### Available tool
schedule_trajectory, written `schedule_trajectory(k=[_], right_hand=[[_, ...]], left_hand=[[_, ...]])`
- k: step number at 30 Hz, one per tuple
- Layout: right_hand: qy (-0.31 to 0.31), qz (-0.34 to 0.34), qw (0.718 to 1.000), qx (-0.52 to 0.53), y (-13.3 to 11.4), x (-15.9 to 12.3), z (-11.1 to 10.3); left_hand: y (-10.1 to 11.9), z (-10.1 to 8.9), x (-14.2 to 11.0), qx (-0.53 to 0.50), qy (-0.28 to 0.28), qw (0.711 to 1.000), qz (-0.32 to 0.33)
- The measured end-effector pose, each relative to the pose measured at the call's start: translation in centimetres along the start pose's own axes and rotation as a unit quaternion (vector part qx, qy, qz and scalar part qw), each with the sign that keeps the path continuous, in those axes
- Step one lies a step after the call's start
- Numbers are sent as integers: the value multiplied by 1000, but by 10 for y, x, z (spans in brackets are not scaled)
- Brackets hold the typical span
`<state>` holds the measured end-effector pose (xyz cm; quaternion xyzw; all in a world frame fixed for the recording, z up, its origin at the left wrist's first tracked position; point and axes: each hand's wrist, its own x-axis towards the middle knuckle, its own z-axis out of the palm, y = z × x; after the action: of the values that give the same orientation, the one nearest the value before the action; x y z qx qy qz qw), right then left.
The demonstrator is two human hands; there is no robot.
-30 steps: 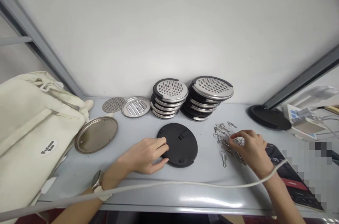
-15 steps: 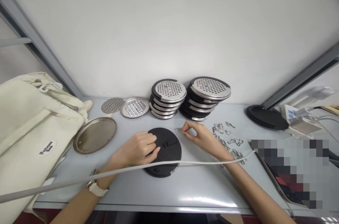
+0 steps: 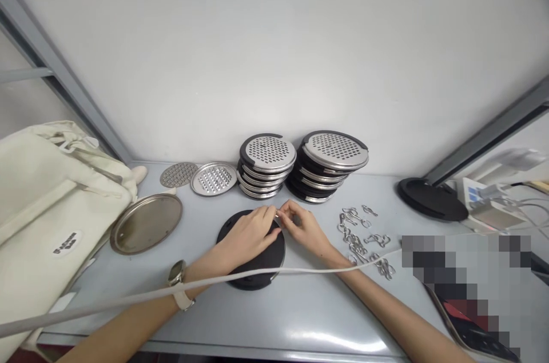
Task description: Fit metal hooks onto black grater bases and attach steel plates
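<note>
My left hand (image 3: 251,235) reaches across a round black disc (image 3: 253,282) lying flat on the table. Its fingertips meet those of my right hand (image 3: 303,231) just past the disc's upper right edge. Between the two pinches sits a small shiny metal clip (image 3: 277,214), mostly covered by the fingers. Right of my right hand, several looped metal wire clips (image 3: 357,244) lie in a loose heap. Behind the hands stand two stacks of round graters with black rims, a left stack (image 3: 266,152) and a right stack (image 3: 335,148).
At the left lie a perforated disc (image 3: 178,175), a grater plate (image 3: 214,179) and a metal lid-like plate (image 3: 148,224), beside a cream bag (image 3: 47,220). A white cable (image 3: 206,281) crosses before my forearms. Another black disc (image 3: 431,199) rests at the right near a post.
My left hand has moved right and up across the disc, and its fingers now join the right hand at the clip. My right hand has shifted slightly left.
</note>
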<state>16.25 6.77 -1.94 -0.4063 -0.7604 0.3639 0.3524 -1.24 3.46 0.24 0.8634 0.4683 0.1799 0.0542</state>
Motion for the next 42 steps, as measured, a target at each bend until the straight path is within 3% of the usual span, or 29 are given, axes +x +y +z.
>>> schedule_trajectory(k=[5, 21, 31, 42], right_hand=[[14, 25, 1000, -4, 4, -1, 8], [-28, 12, 999, -22, 4, -5, 12], [-19, -6, 993, -117, 4, -3, 13], [-11, -35, 989, -146, 7, -1, 15]], left_hand=[[-7, 2, 1, -55, 22, 997, -52], [-10, 7, -5, -12, 8, 1000, -19], [-12, 5, -4, 14, -15, 1000, -20], [-9, 1, -3, 6, -1, 1000, -13]])
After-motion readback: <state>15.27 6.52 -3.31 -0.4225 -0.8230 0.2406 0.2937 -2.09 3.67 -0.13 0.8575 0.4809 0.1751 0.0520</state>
